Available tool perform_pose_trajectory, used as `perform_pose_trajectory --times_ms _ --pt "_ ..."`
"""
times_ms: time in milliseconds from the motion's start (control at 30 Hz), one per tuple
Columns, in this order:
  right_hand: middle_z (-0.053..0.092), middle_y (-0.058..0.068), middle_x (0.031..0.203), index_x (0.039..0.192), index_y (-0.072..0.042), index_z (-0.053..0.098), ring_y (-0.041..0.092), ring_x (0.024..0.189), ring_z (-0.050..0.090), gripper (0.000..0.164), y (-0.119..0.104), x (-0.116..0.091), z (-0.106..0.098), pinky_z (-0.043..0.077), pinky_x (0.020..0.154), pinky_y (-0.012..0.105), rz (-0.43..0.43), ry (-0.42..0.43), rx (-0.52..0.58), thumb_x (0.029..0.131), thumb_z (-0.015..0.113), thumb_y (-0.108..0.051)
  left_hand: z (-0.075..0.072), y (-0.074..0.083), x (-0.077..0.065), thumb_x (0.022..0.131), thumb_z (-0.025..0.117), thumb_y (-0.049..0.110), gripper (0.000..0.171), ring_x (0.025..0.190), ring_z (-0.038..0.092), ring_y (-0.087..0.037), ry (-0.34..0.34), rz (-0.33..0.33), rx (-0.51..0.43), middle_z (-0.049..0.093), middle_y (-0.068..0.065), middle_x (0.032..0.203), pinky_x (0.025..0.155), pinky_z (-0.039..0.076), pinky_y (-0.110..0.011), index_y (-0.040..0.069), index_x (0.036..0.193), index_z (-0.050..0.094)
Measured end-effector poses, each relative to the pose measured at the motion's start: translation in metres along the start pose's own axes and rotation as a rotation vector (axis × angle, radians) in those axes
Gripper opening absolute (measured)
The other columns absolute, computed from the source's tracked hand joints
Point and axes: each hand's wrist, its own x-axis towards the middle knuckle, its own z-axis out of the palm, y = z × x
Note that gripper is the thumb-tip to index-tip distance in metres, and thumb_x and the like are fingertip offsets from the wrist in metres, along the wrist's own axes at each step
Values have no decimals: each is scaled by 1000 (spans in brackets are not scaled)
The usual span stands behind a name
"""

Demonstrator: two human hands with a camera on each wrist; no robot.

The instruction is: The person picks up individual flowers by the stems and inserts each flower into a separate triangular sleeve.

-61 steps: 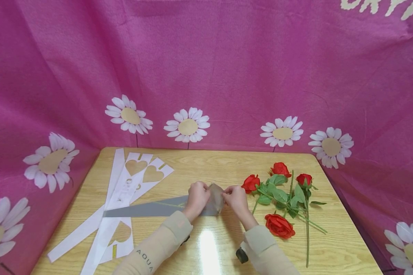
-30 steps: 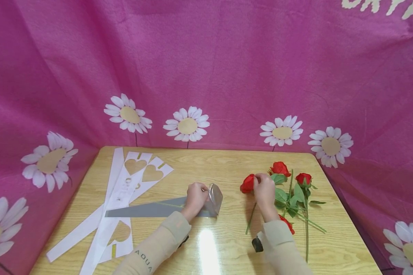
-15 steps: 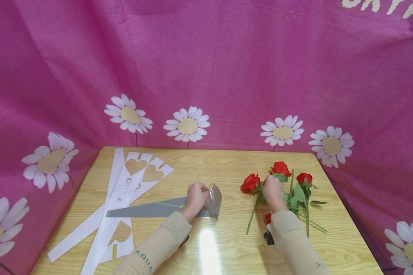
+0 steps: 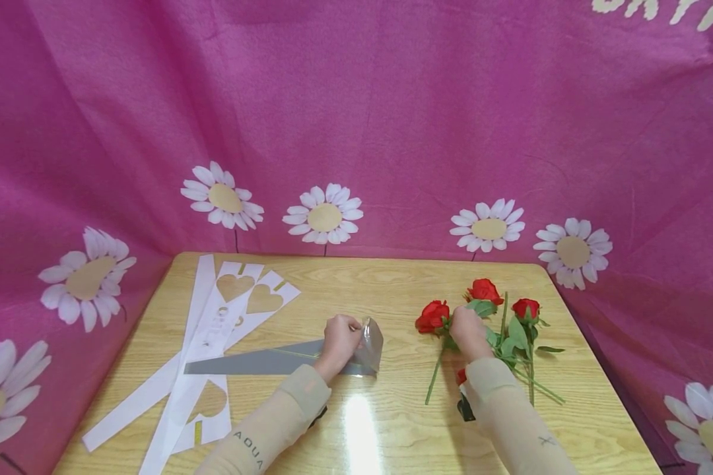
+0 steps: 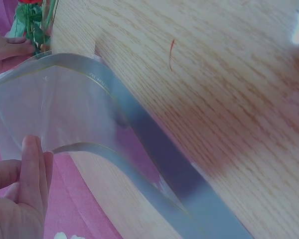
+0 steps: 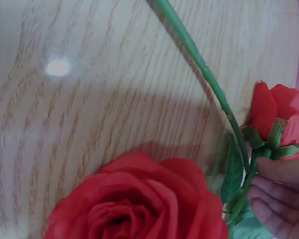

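My left hand (image 4: 340,343) pinches the mouth edge of a grey, clear-fronted flower sleeve (image 4: 255,361) lying across the middle of the table. In the left wrist view, the fingers hold the transparent sheet at its edge, and the sleeve's opening (image 5: 79,109) bulges apart. Over among the roses, my right hand (image 4: 471,333) is at the leftmost red rose (image 4: 432,317). Seen from the right wrist, thumb and fingers (image 6: 271,172) close on its green stem just below the bloom. A second, large rose (image 6: 139,211) lies nearer that camera, mostly covered by the sleeve cuff in the head view.
More red roses (image 4: 484,291) with crossed stems and leaves lie at the right. White flower sleeves (image 4: 204,336) with heart-shaped windows overlap at the left, under the grey sleeve's narrow tip. A pink cloth (image 4: 392,132) with daisies hangs behind the wooden table (image 4: 380,284).
My right hand has left the flower sleeve's mouth and travelled right to the leftmost rose, taking hold of its stem. The left hand keeps its hold on the sleeve.
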Motion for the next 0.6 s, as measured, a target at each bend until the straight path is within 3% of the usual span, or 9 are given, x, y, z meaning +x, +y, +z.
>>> perform_pose_trajectory --times_ms 267,600 --pt "60 29 91 88 9 58 42 83 59 13 1 3 6 50 64 48 -25 3 -33 82 47 5 0 1 -2 78 59 -6 10 52 63 -15 -13 1 -11 64 -9 62 44 48 -19 -6 82 68" --pt "60 27 89 86 4 60 42 80 59 14 2 4 6 50 60 48 -64 -18 -83 86 46 5 -1 2 -2 80 57 -6 12 54 64 -19 -23 -9 -17 63 -11 65 43 46 -18 -8 86 67"
